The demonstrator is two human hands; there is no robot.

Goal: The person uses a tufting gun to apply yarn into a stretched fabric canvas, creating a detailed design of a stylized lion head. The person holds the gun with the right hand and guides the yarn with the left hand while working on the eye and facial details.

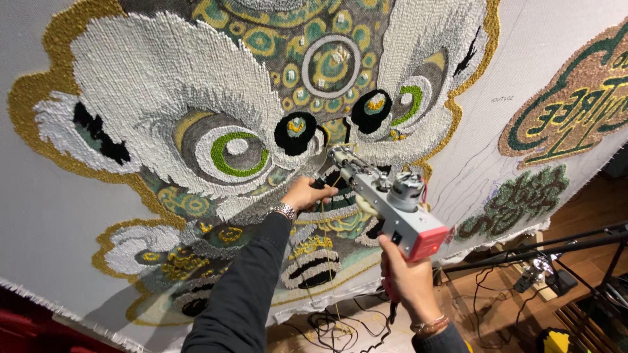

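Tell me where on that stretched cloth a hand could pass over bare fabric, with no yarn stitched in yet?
Bare grey cloth lies left of the gold-edged lion face, and another bare strip runs between the face and the green lettered patch. It is crowded at the centre, where the left hand and right hand work the tufting gun.

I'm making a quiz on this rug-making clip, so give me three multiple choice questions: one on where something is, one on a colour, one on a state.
1. Where does the tufting gun point?
A. at the floor
B. at the stretched cloth, in the middle of the lion-face design
C. at the tripod

2. What colour is the gun's rear end?
A. red
B. blue
C. green

3. How is the gun held?
A. lying on the floor
B. left hand only
C. by both hands

Answers:
1 B, its tip meets the tufted face.
2 A, the end by the right hand is red.
3 C, the left hand grips the front, the right hand the handle.
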